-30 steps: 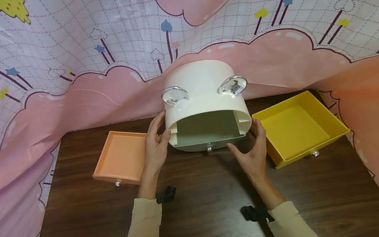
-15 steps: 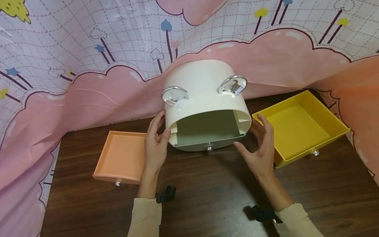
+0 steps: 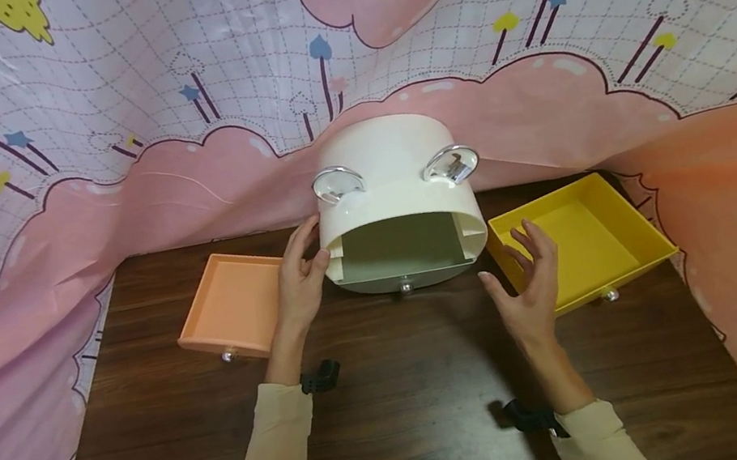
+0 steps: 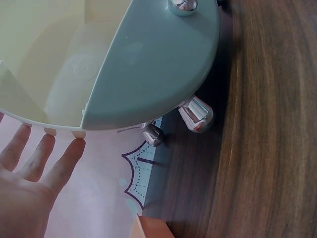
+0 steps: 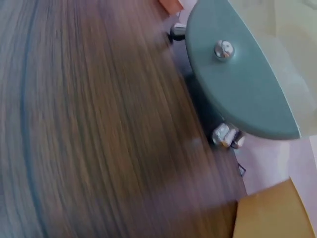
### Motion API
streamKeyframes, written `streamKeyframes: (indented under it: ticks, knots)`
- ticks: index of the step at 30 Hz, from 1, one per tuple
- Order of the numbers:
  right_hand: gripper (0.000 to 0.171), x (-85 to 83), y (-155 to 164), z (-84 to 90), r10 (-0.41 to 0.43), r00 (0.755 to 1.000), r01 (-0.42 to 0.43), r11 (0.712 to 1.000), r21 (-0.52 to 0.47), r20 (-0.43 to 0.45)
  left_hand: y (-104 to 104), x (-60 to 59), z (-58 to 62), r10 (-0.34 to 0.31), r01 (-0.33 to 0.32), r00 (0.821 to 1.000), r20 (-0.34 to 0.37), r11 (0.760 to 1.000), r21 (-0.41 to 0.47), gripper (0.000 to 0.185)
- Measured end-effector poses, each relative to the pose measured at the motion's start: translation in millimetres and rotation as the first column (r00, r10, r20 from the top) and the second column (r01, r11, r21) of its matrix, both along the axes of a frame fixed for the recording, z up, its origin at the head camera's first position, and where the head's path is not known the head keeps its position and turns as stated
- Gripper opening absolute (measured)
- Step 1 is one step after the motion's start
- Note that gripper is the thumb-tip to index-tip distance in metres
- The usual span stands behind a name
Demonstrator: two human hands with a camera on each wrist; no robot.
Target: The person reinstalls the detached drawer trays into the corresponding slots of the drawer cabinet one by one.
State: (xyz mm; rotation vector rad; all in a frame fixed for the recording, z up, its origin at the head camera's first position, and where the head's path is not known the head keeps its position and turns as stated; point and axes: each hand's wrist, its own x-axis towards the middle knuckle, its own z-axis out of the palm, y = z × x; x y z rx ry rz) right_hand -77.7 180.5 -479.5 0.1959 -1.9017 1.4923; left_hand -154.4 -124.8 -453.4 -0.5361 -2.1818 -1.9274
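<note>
On the bench, the left hand is bracing the cream drawer cabinet with straight fingers while the right hand, open and empty, is hovering beside the yellow drawer, which likely needs gripping next.

A dark brown wooden table with a plain lengthwise grain fills the lower middle of the head view. Behind it and around both sides hangs a printed cloth backdrop, draped so that it folds down onto the table's far edge at 12 o'clock and spills past the corners at 9 and 3 o'clock. The cloth is pale lilac with a dotted grid, large pink cloud shapes outlined in dark purple, small stars and hearts on sticks, and a yellow patch at 11 o'clock. The light is soft and even, giving a faint sheen on the wood.
</note>
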Motion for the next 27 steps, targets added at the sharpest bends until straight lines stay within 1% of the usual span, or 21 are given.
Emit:
streamKeyframes:
  ticks: [5, 7, 10, 13, 17, 21, 27]
  knots:
    - [0.071, 5.6, 6, 4.0, -0.079, 0.997, 0.078, 0.990, 0.120, 0.001, -4, 3.9, 0.5, 0.013, -0.013, 1.000, 0.017, 1.000, -0.002, 0.049]
    - [0.068, 6.9, 10, 4.8, -0.104, 0.994, 0.105, 0.984, 0.143, -0.015, -5, 4.6, 0.5, 0.011, -0.011, 1.000, 0.019, 1.000, 0.007, 0.050]
    - [0.064, 7.3, 21, 7.0, -0.149, 0.988, 0.155, 0.974, 0.168, -0.047, -3, 2.2, 0.3, -0.015, 0.016, 1.000, -0.004, 1.000, 0.025, 0.050]
    - [0.061, 8.8, 34, 8.8, -0.213, 0.975, 0.222, 0.959, 0.179, -0.069, 1, -0.1, -0.8, -0.033, 0.034, 0.999, -0.027, 0.998, 0.052, 0.049]
    - [0.060, 13.0, 45, 6.9, -0.290, 0.954, 0.299, 0.938, 0.176, -0.076, 5, -0.8, 0.1, -0.025, 0.029, 0.999, -0.047, 0.997, 0.067, 0.048]
    - [0.058, 15.1, 50, 2.7, -0.312, 0.948, 0.318, 0.933, 0.167, -0.062, 4, -1.7, 3.6, -0.016, 0.020, 0.999, -0.052, 0.997, 0.079, 0.050]
    - [0.058, 14.1, 55, -4.2, -0.340, 0.938, 0.346, 0.927, 0.147, -0.064, 2, -3.4, 6.3, -0.022, 0.023, 1.000, -0.022, 0.996, 0.081, 0.049]
